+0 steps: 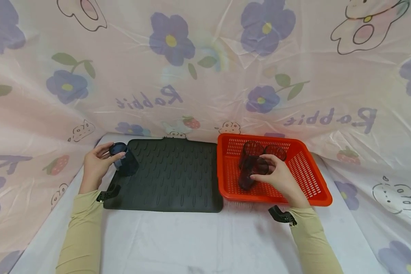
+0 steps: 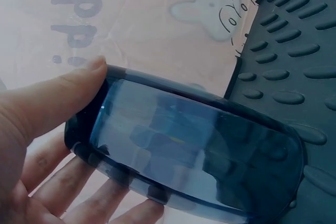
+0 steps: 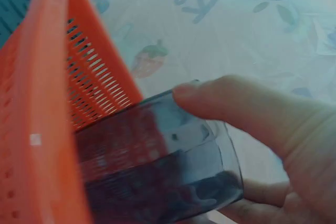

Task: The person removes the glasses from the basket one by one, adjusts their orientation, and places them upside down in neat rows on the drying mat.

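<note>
My left hand (image 1: 99,160) grips a blue-tinted see-through cup (image 1: 127,163) near its rim, thumb on one side and fingers on the other. The cup is tilted over the left end of a dark ribbed mat (image 1: 171,175); in the left wrist view its far end overlaps the mat's raised bumps. Over at the right, my right hand (image 1: 277,175) holds a dark see-through cup (image 3: 157,161) by its rim end, inside a red-orange basket (image 1: 315,179). Two more cups stand behind it in the basket, one at the back left (image 1: 251,147) and one at the back right (image 1: 275,151).
The slotted basket stands right against the mat's right edge. Both lie on a white-covered table (image 1: 178,239). A curtain (image 1: 205,76) printed with flowers and rabbits hangs behind and along the sides. Each wrist wears a black strap mount (image 1: 281,215).
</note>
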A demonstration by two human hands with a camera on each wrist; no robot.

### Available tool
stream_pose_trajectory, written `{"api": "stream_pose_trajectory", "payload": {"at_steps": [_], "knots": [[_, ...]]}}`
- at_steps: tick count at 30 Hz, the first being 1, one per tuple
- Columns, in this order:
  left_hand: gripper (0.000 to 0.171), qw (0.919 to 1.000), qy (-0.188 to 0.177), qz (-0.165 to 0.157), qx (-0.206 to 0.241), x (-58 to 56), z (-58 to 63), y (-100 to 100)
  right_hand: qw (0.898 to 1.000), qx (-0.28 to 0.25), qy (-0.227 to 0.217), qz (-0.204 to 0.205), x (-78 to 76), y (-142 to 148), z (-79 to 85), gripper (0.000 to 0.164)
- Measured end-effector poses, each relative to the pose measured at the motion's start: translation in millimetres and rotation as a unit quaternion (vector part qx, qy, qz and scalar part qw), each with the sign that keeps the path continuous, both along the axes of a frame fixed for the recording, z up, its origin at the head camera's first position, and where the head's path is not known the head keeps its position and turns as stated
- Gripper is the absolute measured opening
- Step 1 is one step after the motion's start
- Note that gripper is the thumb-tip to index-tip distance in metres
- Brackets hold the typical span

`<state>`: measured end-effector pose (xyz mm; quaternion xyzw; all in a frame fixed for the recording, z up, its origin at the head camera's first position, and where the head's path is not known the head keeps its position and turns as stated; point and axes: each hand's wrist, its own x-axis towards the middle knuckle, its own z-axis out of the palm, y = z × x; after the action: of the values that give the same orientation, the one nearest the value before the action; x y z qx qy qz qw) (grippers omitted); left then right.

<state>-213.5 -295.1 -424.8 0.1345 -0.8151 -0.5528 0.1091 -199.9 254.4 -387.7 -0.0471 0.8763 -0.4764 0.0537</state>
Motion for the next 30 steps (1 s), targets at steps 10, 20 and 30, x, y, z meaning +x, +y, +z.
{"api": "stream_pose_trajectory", "payload": {"at_steps": [10, 20, 30], "knots": [[0.073, 0.9998, -0.011, -0.016, 0.0, 1.1, 4.0, -2, 0.996, -0.086, 0.006, 0.004, 4.0, -4, 26.2, 0.08], [0.075, 0.9998, -0.01, -0.019, 0.0, -0.3, 3.0, 0, 0.993, -0.114, 0.015, -0.008, 4.8, -10, 43.9, 0.075], [0.075, 0.9998, -0.013, -0.014, -0.005, 2.5, 4.1, 2, 0.989, -0.148, 0.014, -0.017, 3.2, -23, 54.9, 0.075]]}}
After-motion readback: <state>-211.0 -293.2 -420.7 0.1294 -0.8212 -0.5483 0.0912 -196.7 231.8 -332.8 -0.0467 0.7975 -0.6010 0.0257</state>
